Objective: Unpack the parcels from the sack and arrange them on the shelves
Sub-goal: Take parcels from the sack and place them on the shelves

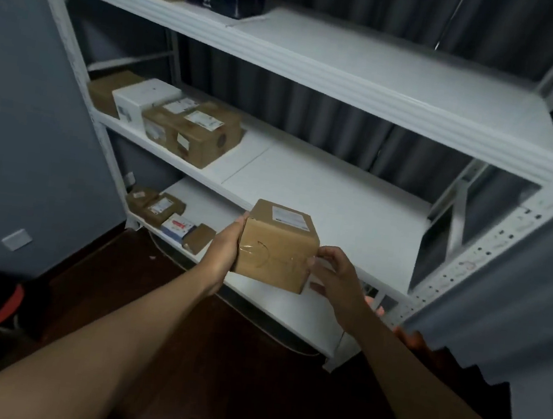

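Brown cardboard fills the centre of the frame: a small taped box [275, 249] held between both hands, just below the middle of the picture. The left hand [226, 246] lies flat against the box's left face, fingers straight and pressing; the right hand [332, 277] curls at the right edge, its fingertips pinching the near right corner. The box is roughly cubic, so it has no marked long axis; its labelled top faces up and away, and its taped front faces the camera. It hangs in front of the rim of the middle shelf [321, 193], whose bare white surface lies directly behind and slightly above it, toward the upper right of the frame. That is the relation the placing turns on: the open space is straight ahead of both hands, with neither hand clearly nearer. Other parcels [191, 130] sit grouped at the left end of that shelf, well apart from the box. A few smaller ones [161, 208] lie on the lower shelf [278, 299] at centre left. The top shelf [371, 61] carries boxes at the upper left. The sack does not show clearly.
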